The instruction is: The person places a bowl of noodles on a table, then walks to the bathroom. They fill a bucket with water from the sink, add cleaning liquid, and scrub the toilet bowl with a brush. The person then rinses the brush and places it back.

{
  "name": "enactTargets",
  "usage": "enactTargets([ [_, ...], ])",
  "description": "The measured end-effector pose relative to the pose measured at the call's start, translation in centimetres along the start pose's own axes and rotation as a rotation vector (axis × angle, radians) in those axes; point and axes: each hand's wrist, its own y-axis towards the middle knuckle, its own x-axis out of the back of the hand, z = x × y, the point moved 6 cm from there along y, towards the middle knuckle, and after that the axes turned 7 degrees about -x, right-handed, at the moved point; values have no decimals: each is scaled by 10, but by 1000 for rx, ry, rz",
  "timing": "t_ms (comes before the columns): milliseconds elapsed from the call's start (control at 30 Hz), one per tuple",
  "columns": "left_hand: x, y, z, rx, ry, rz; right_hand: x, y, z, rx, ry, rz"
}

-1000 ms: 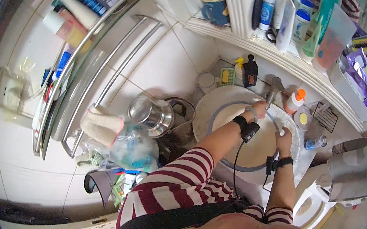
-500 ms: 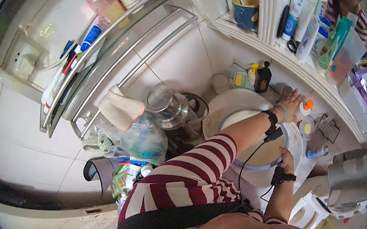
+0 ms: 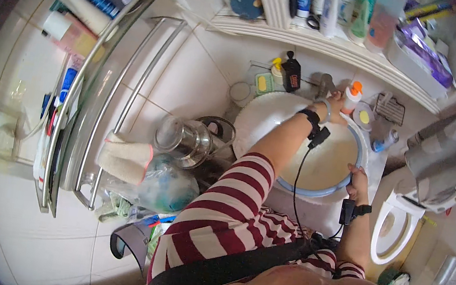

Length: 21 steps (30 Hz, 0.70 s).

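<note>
While the white sink (image 3: 257,109) cradles the blue-rimmed basin (image 3: 320,194), your right hand (image 3: 357,182) grips the basin's right rim. Your left hand (image 3: 335,108) is over its far edge near the faucet (image 3: 326,84), its grip impossible to tell. Alongside stands an orange-topped bottle (image 3: 352,99), near yellow soap (image 3: 364,115).

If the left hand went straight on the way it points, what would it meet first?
Probably the left hand would meet the white cylindrical plastic bottle with the orange pump first; depth is unclear.

The right grip (image 3: 357,182) holds a basin (image 3: 314,192) in the sink (image 3: 261,115).
</note>
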Motion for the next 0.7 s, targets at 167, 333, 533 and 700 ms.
enactTargets([
  [167, 75, -64, -38, -63, -369, -434, -35, -70, 24, 88, 108, 84],
  [333, 106, -170, -95, -248, -339, -466, 8, -85, -4, 73, 149, 92],
  [533, 92, -279, -144, -84, -440, -433, 70, -191, 5, 265, 294, 134],
  [700, 46, -335, -209, 30, -730, -431, 175, -269, -22, 401, 296, 66],
])
